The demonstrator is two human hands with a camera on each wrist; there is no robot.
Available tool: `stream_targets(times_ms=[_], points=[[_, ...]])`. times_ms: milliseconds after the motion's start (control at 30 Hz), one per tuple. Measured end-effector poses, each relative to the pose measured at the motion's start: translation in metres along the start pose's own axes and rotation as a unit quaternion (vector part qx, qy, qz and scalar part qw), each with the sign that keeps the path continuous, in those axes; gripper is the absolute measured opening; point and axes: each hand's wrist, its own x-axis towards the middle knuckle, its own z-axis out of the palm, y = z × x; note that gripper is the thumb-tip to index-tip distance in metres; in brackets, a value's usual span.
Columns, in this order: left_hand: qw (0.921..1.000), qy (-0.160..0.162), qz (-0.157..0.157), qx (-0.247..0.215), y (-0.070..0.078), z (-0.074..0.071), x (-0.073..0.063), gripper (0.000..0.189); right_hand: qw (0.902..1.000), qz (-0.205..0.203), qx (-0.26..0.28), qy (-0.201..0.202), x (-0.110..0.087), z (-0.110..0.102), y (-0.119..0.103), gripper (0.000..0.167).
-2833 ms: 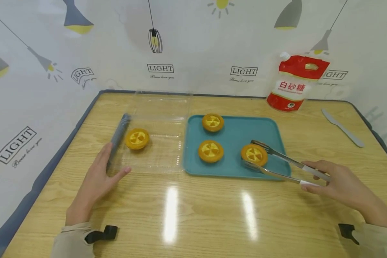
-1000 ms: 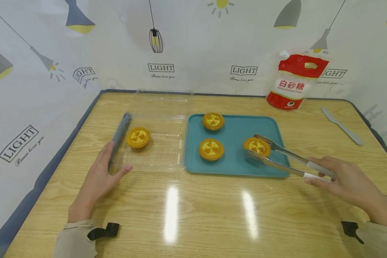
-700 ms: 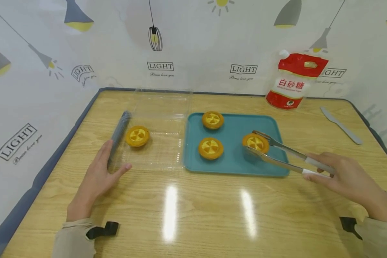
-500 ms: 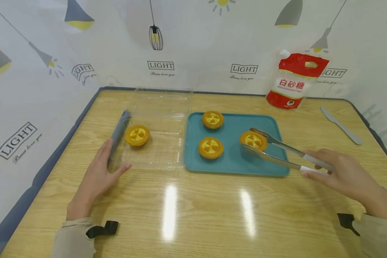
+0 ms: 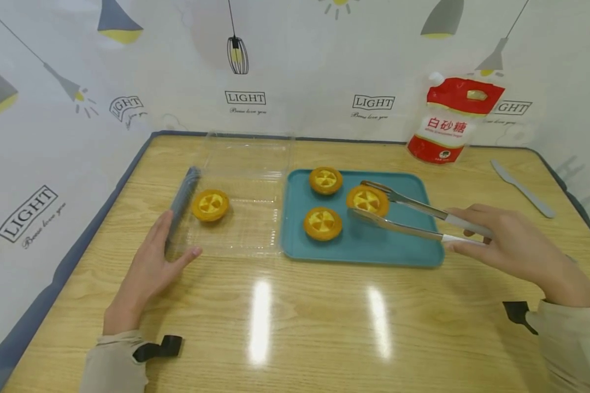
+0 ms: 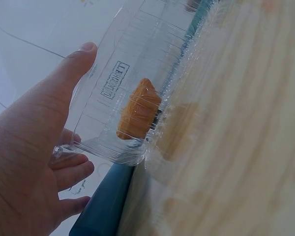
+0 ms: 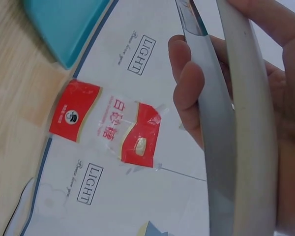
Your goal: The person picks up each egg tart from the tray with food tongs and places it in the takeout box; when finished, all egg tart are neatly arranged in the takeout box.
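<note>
In the head view, the right hand (image 5: pixel 516 245) grips tongs (image 5: pixel 418 204), their tips ahead and to its left, either side of one tart (image 5: pixel 367 202) over the blue tray (image 5: pixel 398 251). Two more tarts, a rear one (image 5: pixel 325 180) and a nearer one (image 5: pixel 323 224), sit on the tray farther left of that hand. The sugar pouch (image 5: pixel 442 131) stands ahead of it; the knife (image 5: pixel 521 188) lies ahead on the bench (image 5: pixel 324 322). The left hand (image 5: pixel 149 267) has thumb and fingers spread beside the clear container (image 5: pixel 246 229), a tart (image 5: pixel 210 205) inside just beyond its fingertips.

In the left wrist view, that thumb and the fingers lie either side of the container's corner; contact is unclear.

In the right wrist view, fingers curl round the tongs' handles, with the sugar pouch beyond them.
</note>
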Motion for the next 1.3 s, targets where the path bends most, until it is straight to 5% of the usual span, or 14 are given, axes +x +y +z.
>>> stream_targets(times_ms=[367, 1300], points=[[1.0000, 0.002, 0.005, -0.002, 0.002, 0.001, 0.001, 0.094, 0.9985, -0.053, 0.002, -0.011, 0.021, 0.003, -0.011, 0.054], [1.0000, -0.003, -0.002, -0.008, 0.002, -0.001, 0.000, 0.095, 0.9938, -0.061, 0.071, -0.060, 0.093, 0.042, -0.056, 0.055]])
